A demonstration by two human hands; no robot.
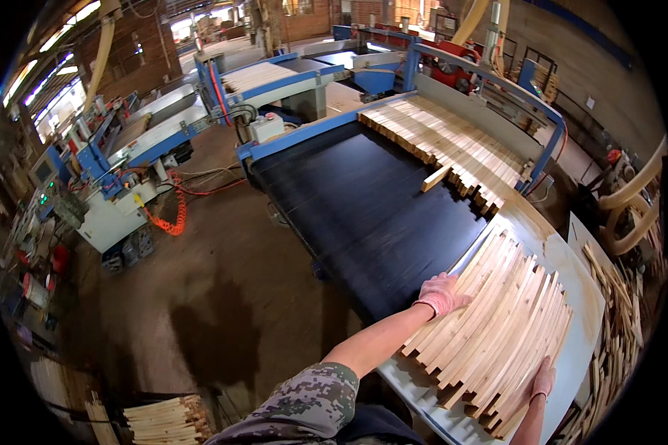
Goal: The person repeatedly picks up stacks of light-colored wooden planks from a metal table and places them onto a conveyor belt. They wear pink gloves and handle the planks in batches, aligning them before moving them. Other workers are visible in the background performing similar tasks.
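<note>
A layer of pale wooden strips point(493, 315) lies side by side on a white tabletop point(583, 319), their ends uneven. My left hand point(443, 294), in a pink-and-white knit glove, grips the left edge of this layer, with the thumb over the outer strip. At the opposite edge my right hand point(544, 378), gloved alike, presses in against the last strips. The layer is held between both hands; the fingertips under its edges are hidden. A black conveyor belt point(356, 200) runs just left of the tabletop.
More wooden strips point(453, 137) lie in a row across the belt's far end, one jutting out point(436, 178). A blue frame point(490, 70) spans that end. Loose scrap strips point(616, 356) pile up at the right. Stacked strips point(167, 419) stand at lower left, machines point(119, 178) farther left.
</note>
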